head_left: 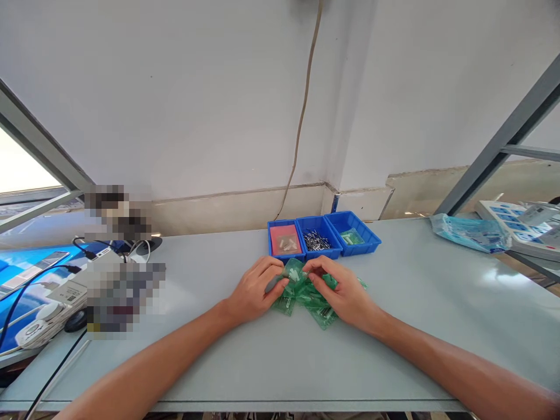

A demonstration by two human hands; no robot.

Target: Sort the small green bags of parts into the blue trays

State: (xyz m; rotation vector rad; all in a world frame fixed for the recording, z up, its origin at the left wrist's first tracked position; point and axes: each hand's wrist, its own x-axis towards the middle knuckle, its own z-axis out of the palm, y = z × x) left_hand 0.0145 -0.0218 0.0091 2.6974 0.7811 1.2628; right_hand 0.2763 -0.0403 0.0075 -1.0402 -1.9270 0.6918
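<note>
My left hand (262, 287) is closed, fingers and thumb pinching the left side of a small green plastic bag (296, 272). Some small whitish pieces show inside the bag. Something grey lies under the left fingers, too covered to name. On the bag's right edge, my right hand (345, 291) pinches with thumb and forefinger. Below and between both hands lie several more green plastic bags (324, 316) in a loose pile on the table, partly hidden by my right hand. Beyond the hands stand three blue bins in a row; the middle bin (321, 254) holds many small metal parts (315, 240).
The left bin (289, 256) holds a pink sheet and a clear bag of small pieces; the right bin (365, 248) holds a green packet. Power strips with cables (65, 300) lie at left. At right are a blue plastic package (468, 231) and a white power strip (516, 219).
</note>
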